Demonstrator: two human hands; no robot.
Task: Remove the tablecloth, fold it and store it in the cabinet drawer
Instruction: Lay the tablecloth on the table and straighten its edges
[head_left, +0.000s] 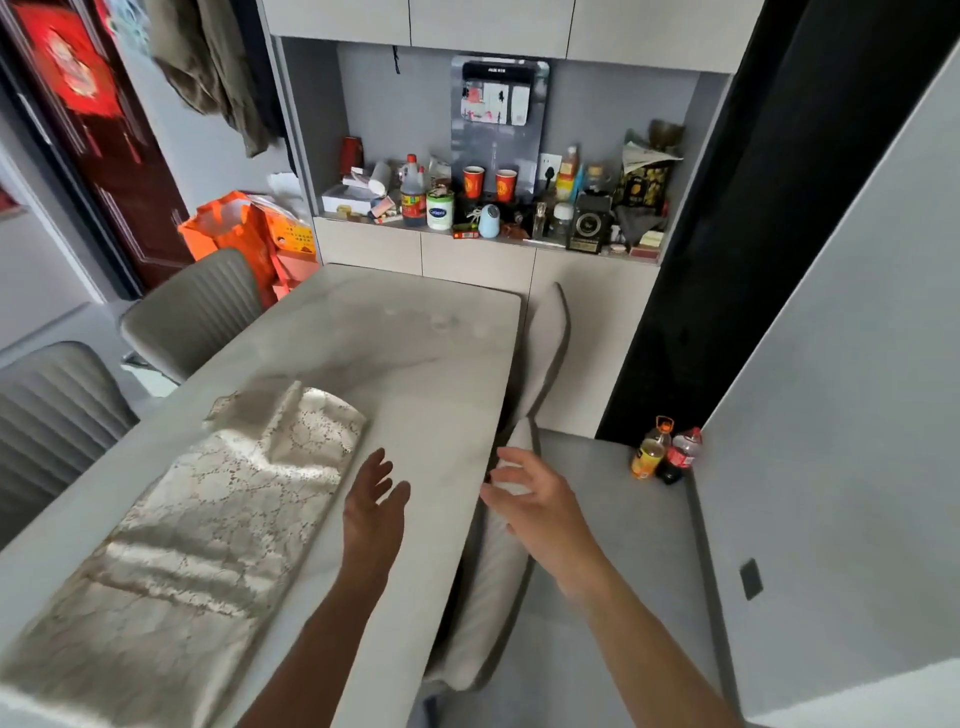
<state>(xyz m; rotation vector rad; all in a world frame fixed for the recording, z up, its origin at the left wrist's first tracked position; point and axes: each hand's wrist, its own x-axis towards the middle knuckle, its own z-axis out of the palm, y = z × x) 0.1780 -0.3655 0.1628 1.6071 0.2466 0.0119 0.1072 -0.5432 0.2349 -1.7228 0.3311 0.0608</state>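
Both grips spread and holding nothing: left hand (375, 501) at lower centre of the frame, fingers straight and fanned, hovering over bare surface (415, 364) just right of the tablecloth (208, 519); right hand (530, 491) a little further right, fingers loosely splayed, over the top edge of a pale chair back (498, 571) tucked against the surface's right side. Hard to tell whether fingertips touch that chair back.

Tablecloth folded into a long narrow strip, cream with a lace-like pattern, lying flat on the surface from lower left of the frame up toward centre left; far end turned over on itself. Apart from both hands.

Second pale chair back (550, 332) further up along the right side. Two grey ribbed chairs (192, 312) at left of the frame. Cabinet (467, 249) at upper centre, doors below, open shelf above crowded with bottles, two red cups (488, 183), a white jar and boxes. Orange bag (234, 228) left of the cabinet. Two bottles (665, 452) standing on the floor at centre right, one yellow-filled, one dark with a red label. Dark red door (104, 145) at upper left.
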